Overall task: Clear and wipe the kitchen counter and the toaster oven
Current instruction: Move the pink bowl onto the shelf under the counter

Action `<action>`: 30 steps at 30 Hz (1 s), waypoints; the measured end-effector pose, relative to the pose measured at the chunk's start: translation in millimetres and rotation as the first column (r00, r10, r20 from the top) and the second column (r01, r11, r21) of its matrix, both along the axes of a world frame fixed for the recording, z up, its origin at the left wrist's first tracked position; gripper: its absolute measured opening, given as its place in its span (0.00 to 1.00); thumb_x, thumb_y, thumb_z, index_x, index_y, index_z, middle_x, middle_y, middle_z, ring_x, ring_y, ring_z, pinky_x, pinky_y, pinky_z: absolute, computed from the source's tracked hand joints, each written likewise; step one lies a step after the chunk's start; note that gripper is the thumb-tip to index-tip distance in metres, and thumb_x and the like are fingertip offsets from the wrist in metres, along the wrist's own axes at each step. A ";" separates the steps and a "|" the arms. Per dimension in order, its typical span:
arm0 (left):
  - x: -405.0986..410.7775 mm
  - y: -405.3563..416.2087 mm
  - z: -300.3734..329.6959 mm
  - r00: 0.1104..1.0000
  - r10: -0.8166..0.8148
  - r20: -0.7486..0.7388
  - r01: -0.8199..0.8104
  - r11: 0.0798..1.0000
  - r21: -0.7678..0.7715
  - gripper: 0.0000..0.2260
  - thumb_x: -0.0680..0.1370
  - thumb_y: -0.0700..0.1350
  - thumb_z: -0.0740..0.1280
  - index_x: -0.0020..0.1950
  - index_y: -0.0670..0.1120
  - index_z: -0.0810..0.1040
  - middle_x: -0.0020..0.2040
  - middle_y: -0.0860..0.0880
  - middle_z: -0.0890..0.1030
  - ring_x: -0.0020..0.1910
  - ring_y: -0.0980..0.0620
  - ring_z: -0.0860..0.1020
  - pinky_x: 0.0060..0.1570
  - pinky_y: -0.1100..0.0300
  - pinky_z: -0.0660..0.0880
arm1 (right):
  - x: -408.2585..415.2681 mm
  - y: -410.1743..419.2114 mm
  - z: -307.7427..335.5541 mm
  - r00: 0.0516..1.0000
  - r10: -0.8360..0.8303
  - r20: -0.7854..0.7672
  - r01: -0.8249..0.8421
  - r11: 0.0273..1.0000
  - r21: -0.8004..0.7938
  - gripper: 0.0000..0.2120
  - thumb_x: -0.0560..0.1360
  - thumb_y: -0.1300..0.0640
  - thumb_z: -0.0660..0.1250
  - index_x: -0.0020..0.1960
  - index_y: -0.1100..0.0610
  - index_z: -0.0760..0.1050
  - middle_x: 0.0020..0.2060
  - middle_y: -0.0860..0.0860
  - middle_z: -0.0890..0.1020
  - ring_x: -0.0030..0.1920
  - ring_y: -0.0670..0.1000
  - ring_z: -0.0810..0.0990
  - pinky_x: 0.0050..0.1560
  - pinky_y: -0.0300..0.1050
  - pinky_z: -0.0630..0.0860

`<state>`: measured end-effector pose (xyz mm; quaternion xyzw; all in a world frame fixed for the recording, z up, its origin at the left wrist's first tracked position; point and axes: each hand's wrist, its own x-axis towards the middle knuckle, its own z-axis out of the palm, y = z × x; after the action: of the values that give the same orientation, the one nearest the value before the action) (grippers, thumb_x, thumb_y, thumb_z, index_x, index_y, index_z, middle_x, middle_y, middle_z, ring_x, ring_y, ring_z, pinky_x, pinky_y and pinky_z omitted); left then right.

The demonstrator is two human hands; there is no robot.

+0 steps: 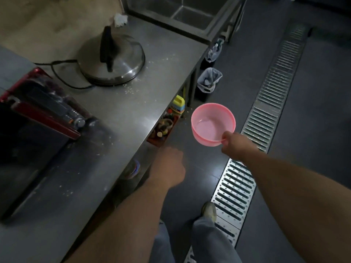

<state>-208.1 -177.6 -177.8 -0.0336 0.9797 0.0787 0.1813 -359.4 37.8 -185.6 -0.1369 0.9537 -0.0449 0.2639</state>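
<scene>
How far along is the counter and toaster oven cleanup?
Early. Done: nothing obvious; crumbs still scatter the counter. In hand: the right hand pinches a pink bowl out over the floor; the left hand holds nothing. Left: kettle still on the counter, toaster oven looks dusty.

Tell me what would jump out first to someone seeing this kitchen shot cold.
The pink bowl stands out most, the one bright thing in a dim grey scene, held by its rim in the right hand over the floor beside the counter. Next comes the steel kettle at the back of the counter, with crumbs scattered around it, and the red toaster oven at the left. The left hand hangs by the counter's edge, holding nothing visible.
</scene>
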 end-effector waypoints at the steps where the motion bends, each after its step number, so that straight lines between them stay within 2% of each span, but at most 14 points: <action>1: 8.2 4.8 -12.2 0.999 0.009 0.036 -0.009 1.000 0.002 0.20 0.79 0.51 0.58 0.70 0.47 0.70 0.67 0.48 0.73 0.67 0.47 0.67 0.66 0.49 0.67 | 4.6 3.6 -11.2 1.000 0.013 0.014 -0.013 1.000 0.000 0.16 0.74 0.51 0.65 0.61 0.50 0.71 0.53 0.57 0.78 0.50 0.59 0.79 0.48 0.47 0.74; 8: 57.7 3.9 -82.4 0.971 0.116 0.208 -0.116 0.993 -0.009 0.22 0.79 0.52 0.58 0.72 0.47 0.67 0.69 0.47 0.72 0.69 0.47 0.66 0.69 0.49 0.66 | 40.5 -9.9 -94.7 0.986 0.118 0.115 -0.116 0.993 -0.024 0.14 0.74 0.52 0.64 0.59 0.49 0.69 0.55 0.56 0.78 0.51 0.60 0.79 0.50 0.47 0.73; 14: 76.8 -30.8 -136.7 0.941 0.256 0.222 -0.251 0.967 -0.052 0.21 0.79 0.52 0.59 0.71 0.49 0.68 0.69 0.48 0.71 0.69 0.49 0.67 0.67 0.52 0.66 | 55.1 -55.5 -165.3 0.964 0.219 0.153 -0.213 0.976 -0.054 0.13 0.74 0.50 0.63 0.58 0.48 0.68 0.55 0.53 0.77 0.50 0.59 0.78 0.45 0.46 0.70; 18: 85.3 -55.9 -165.1 0.925 0.304 0.227 -0.292 0.952 -0.087 0.23 0.79 0.53 0.58 0.74 0.49 0.66 0.72 0.49 0.69 0.71 0.49 0.66 0.69 0.52 0.64 | 61.0 -92.0 -199.0 0.950 0.262 0.168 -0.254 0.965 -0.071 0.13 0.75 0.50 0.63 0.58 0.48 0.68 0.55 0.53 0.76 0.47 0.57 0.77 0.44 0.47 0.74; 20: 86.9 -67.3 -178.8 0.924 0.308 0.228 -0.296 0.951 -0.086 0.24 0.80 0.53 0.58 0.75 0.49 0.65 0.73 0.49 0.68 0.72 0.49 0.64 0.70 0.52 0.63 | 61.8 -111.0 -214.9 0.944 0.278 0.178 -0.268 0.960 -0.074 0.14 0.76 0.51 0.63 0.61 0.49 0.68 0.57 0.53 0.76 0.47 0.56 0.76 0.44 0.46 0.73; 23: 89.1 -81.9 -204.2 0.925 0.314 0.214 -0.301 0.949 -0.092 0.25 0.79 0.53 0.58 0.76 0.49 0.64 0.74 0.49 0.68 0.73 0.49 0.64 0.70 0.52 0.62 | 62.8 -139.5 -238.6 0.935 0.301 0.186 -0.294 0.954 -0.063 0.20 0.77 0.53 0.63 0.68 0.49 0.66 0.59 0.53 0.76 0.51 0.56 0.78 0.48 0.49 0.78; 30: 85.3 -111.6 -288.2 0.916 0.347 0.200 -0.328 0.937 -0.118 0.24 0.79 0.54 0.59 0.74 0.51 0.66 0.73 0.50 0.69 0.72 0.50 0.65 0.70 0.54 0.63 | 56.5 -205.7 -319.2 0.918 0.344 0.197 -0.333 0.939 -0.086 0.26 0.77 0.57 0.64 0.74 0.50 0.63 0.61 0.55 0.76 0.56 0.58 0.79 0.54 0.52 0.79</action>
<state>-122.8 -289.2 -466.1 -0.2180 0.9358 0.0642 0.2696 -302.9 -168.0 -504.7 -0.3009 0.8811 -0.0367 0.3631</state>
